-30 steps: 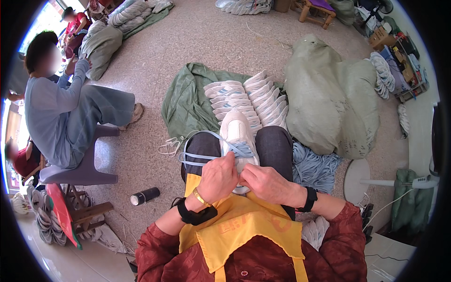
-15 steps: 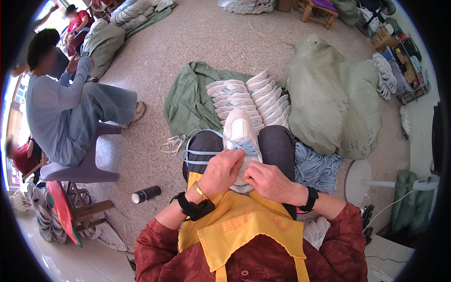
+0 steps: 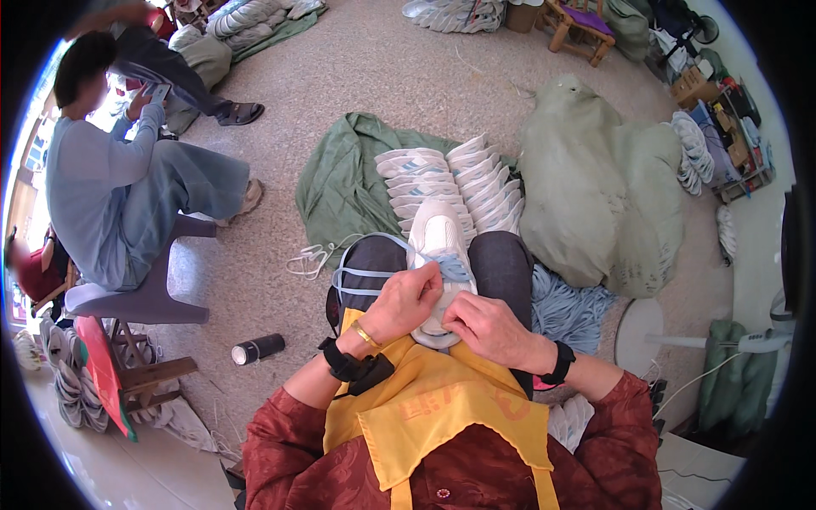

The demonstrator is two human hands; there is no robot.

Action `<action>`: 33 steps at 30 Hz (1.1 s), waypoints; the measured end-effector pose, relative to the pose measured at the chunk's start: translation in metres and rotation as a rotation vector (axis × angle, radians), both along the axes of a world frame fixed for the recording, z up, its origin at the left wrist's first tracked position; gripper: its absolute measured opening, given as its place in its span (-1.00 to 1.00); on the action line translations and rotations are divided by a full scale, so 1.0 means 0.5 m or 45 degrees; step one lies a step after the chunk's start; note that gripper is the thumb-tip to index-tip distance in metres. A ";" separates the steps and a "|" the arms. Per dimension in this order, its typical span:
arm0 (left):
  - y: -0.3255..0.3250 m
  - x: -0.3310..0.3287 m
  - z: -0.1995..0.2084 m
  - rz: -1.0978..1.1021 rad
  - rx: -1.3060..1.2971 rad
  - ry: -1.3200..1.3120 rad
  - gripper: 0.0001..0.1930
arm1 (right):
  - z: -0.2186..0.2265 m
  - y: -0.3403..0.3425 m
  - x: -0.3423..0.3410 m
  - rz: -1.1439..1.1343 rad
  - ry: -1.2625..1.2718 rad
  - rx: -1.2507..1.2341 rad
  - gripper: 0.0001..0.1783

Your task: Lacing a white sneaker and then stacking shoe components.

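Observation:
A white sneaker [image 3: 435, 224] rests toe-away between my knees, with light blue shoelace [image 3: 455, 268] threaded across its upper. Closed over the left side of the shoe's opening, my left hand [image 3: 406, 299] pinches the lace. A loose loop of shoelace [image 3: 365, 274] trails over my left knee. My right hand [image 3: 489, 326] is closed too, its thumb and forefinger pinched together at the right of the opening, near the heel. What lies between those fingertips is hidden. Under both hands a yellow apron [image 3: 450, 382] covers my lap.
Ahead, rows of white shoes [image 3: 416, 174] lie by a green cloth [image 3: 340, 170]. A large sack [image 3: 586, 187] and a heap of blue laces [image 3: 569, 306] are to the right. At left sit a person [image 3: 102, 187] on a plastic chair [image 3: 174, 289] and a black cylinder [image 3: 258, 349].
My hands have barely shifted on the shoe. At the upper left, another person's dark-trousered leg and sandal have come into view. The seated person has turned slightly with the phone.

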State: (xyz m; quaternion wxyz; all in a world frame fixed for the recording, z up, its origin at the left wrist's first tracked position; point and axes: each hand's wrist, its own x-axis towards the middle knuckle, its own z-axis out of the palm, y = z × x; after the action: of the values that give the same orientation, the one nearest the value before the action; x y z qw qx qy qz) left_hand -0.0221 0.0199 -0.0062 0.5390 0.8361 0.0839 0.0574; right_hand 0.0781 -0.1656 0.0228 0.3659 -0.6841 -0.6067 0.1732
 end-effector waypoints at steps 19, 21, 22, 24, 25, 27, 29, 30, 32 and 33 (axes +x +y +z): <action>-0.010 0.017 -0.007 0.257 0.107 0.100 -0.87 | 0.017 0.037 0.047 -0.216 -0.252 0.067 -0.87; -0.009 0.015 0.005 0.264 0.080 0.207 -0.87 | 0.017 0.044 0.054 -0.195 -0.265 0.036 -0.87; -0.010 0.014 0.005 0.268 0.080 0.205 -0.87 | 0.019 0.046 0.058 -0.186 -0.254 -0.017 -0.88; -0.011 0.013 0.008 0.275 0.089 0.200 -0.85 | 0.019 0.049 0.063 -0.177 -0.247 -0.069 -0.89; -0.011 0.012 0.006 0.276 0.089 0.195 -0.85 | 0.016 0.050 0.066 -0.158 -0.271 -0.096 -0.90; -0.005 0.009 -0.002 0.254 0.054 0.168 -0.82 | 0.017 0.047 0.068 -0.139 -0.298 -0.122 -0.91; 0.004 0.005 -0.005 0.214 0.081 0.096 -0.82 | 0.020 0.034 0.073 -0.143 -0.458 -0.222 -0.92; 0.009 0.001 -0.007 0.174 0.104 0.028 -0.81 | 0.034 0.023 0.078 -0.140 -0.461 -0.225 -0.92; 0.026 -0.020 -0.001 0.146 0.179 -0.020 -0.83 | 0.077 -0.007 0.097 -0.196 -0.282 -0.296 -0.92; 0.032 -0.027 0.008 0.101 0.254 -0.079 -0.84 | 0.092 -0.031 0.108 -0.253 -0.184 -0.296 -0.90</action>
State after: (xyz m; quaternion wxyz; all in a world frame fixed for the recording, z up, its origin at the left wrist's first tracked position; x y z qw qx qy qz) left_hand -0.0357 0.0358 -0.0020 0.4528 0.8795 0.0940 0.1125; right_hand 0.1323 -0.1809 0.0687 0.2549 -0.7893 -0.5366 0.1555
